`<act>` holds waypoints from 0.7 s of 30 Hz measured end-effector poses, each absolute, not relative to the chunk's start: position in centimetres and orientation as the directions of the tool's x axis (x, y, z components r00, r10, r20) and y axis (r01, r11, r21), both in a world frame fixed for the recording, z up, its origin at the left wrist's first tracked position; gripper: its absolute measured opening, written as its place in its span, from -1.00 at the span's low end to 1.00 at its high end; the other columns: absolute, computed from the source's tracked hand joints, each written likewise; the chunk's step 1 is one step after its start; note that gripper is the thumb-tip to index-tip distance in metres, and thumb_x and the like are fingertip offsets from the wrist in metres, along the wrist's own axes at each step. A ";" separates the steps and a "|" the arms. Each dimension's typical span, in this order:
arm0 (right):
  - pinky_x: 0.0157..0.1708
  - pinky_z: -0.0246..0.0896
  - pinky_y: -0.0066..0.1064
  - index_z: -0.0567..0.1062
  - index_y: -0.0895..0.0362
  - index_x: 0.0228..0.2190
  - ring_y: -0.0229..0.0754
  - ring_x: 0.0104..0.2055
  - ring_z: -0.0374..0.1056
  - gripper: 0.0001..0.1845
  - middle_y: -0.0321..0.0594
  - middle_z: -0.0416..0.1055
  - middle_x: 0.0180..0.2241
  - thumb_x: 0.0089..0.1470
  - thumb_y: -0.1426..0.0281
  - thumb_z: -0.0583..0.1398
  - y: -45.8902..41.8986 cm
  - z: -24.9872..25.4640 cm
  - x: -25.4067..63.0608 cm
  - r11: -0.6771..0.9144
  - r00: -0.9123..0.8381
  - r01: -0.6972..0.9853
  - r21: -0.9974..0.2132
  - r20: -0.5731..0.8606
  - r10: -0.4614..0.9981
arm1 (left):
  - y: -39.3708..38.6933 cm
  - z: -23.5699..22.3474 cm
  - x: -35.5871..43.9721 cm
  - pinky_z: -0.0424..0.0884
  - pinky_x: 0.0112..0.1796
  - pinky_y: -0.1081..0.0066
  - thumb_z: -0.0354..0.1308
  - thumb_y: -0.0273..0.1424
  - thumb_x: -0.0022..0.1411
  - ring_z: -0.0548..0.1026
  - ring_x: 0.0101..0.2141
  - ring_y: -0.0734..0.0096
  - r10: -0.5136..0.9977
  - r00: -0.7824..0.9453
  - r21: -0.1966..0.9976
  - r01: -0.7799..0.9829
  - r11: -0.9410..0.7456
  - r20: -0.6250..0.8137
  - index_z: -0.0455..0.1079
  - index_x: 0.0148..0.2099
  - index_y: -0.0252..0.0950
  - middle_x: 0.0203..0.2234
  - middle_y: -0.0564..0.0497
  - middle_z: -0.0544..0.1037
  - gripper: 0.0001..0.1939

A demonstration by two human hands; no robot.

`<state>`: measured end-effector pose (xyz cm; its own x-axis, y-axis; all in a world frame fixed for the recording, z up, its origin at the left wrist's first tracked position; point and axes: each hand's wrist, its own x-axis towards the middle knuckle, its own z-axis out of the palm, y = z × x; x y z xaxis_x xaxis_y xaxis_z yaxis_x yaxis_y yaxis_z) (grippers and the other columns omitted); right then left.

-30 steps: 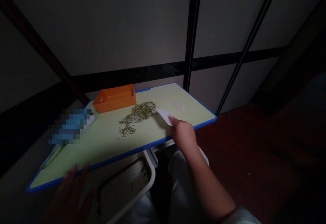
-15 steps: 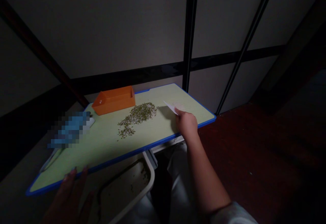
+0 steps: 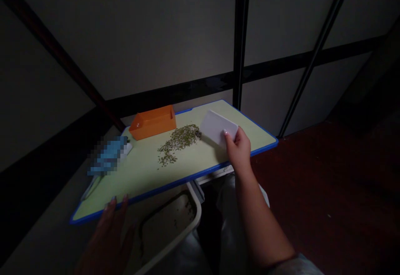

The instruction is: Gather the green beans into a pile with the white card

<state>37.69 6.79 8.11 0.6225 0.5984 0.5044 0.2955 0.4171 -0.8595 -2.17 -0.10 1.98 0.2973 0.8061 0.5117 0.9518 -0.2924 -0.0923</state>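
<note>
Just left of the white card (image 3: pixel 218 126) the right hand (image 3: pixel 240 146) pinches, greenish grains (image 3: pixel 183 136) stretch from far right to near left on the bench (image 3: pixel 137 175), farther from the left hand (image 3: pixel 108 233), spread at the near edge.

Pretty murky shot, ngl. The tabletop (image 3: pixel 140 168) is the brightest area, going darker along its near edge, and the white card (image 3: pixel 217 127) throws a soft shadow just below itself. The right hand (image 3: pixel 240 148) gets decent light; the left hand (image 3: pixel 108 229) sinks into gloom, kinda smeary. Floor (image 3: pixel 300 187) fades to near black far right. Faint glare on the black strip (image 3: pixel 215 84), and 1 blue patch (image 3: pixel 109 154) is pixelated.
</note>
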 end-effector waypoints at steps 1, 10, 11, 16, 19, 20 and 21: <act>-0.22 0.29 -0.35 0.46 0.11 -0.28 -0.12 -0.27 0.41 -0.82 -0.20 0.52 -0.34 0.11 0.28 0.16 7.0 8.0 37.0 0.456 0.606 0.256 -0.853 0.508 0.612 | -0.1 2.0 -2.2 0.36 0.17 -0.02 -0.10 -0.21 0.30 0.16 0.32 0.01 0.808 0.306 -0.105 0.950 -0.295 0.503 -0.16 0.43 -0.09 0.40 -0.12 0.07 -0.31; -0.27 0.25 -0.33 0.39 0.06 -0.28 -0.08 -0.28 0.38 -0.87 -0.22 0.47 -0.34 0.09 0.32 0.14 7.7 7.3 33.5 0.420 0.439 0.255 -0.871 0.492 0.752 | -0.3 2.0 -2.1 0.32 0.19 -0.01 -0.15 -0.20 0.32 0.12 0.34 -0.01 0.837 0.282 -0.108 0.959 -0.263 0.468 -0.15 0.43 -0.13 0.40 -0.19 0.05 -0.33; -0.28 0.24 -0.32 0.39 0.06 -0.28 -0.07 -0.29 0.37 -0.87 -0.21 0.47 -0.35 0.09 0.32 0.13 7.6 7.3 33.4 0.403 0.427 0.279 -0.872 0.489 0.761 | -0.3 2.1 -2.0 0.31 0.20 -0.01 -0.15 -0.20 0.32 0.12 0.34 -0.01 0.844 0.270 -0.098 0.962 -0.253 0.464 -0.15 0.43 -0.12 0.40 -0.19 0.04 -0.33; -0.25 0.26 -0.27 0.39 0.06 -0.28 -0.02 -0.27 0.39 -0.86 -0.14 0.50 -0.31 0.10 0.31 0.11 7.3 7.5 32.7 0.368 0.391 0.344 -0.864 0.488 0.781 | -0.5 2.2 -1.6 0.33 0.18 0.01 -0.16 -0.21 0.33 0.15 0.33 0.02 0.826 0.292 -0.119 0.956 -0.268 0.482 -0.16 0.43 -0.12 0.38 -0.20 0.10 -0.34; -0.26 0.25 -0.27 0.38 0.04 -0.30 -0.01 -0.28 0.40 -0.88 -0.14 0.50 -0.33 0.10 0.32 0.10 7.1 7.7 32.3 0.346 0.377 0.375 -0.860 0.482 0.791 | -0.6 2.2 -1.6 0.34 0.18 0.01 -0.15 -0.21 0.33 0.15 0.33 0.01 0.817 0.304 -0.131 0.952 -0.276 0.491 -0.17 0.43 -0.12 0.39 -0.20 0.08 -0.33; -0.27 0.25 -0.27 0.38 0.04 -0.30 -0.01 -0.29 0.40 -0.89 -0.14 0.51 -0.33 0.10 0.32 0.10 7.1 7.7 32.2 0.336 0.377 0.385 -0.859 0.479 0.793 | -0.6 2.1 -1.6 0.33 0.18 0.01 -0.14 -0.21 0.33 0.14 0.34 0.01 0.816 0.307 -0.129 0.951 -0.280 0.490 -0.18 0.43 -0.13 0.39 -0.20 0.05 -0.33; -0.27 0.25 -0.27 0.38 0.04 -0.30 -0.01 -0.29 0.41 -0.89 -0.14 0.51 -0.33 0.10 0.32 0.10 7.1 7.8 32.2 0.328 0.378 0.395 -0.858 0.477 0.793 | -0.7 2.1 -1.6 0.32 0.19 0.01 -0.14 -0.21 0.33 0.12 0.34 0.01 0.816 0.308 -0.127 0.951 -0.283 0.490 -0.18 0.43 -0.13 0.40 -0.21 0.03 -0.32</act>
<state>32.18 7.05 7.75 0.3782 0.7933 0.4772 0.3946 0.3282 -0.8583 -1.63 -0.68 2.14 0.3081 0.8155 0.4899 0.9507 -0.2829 -0.1270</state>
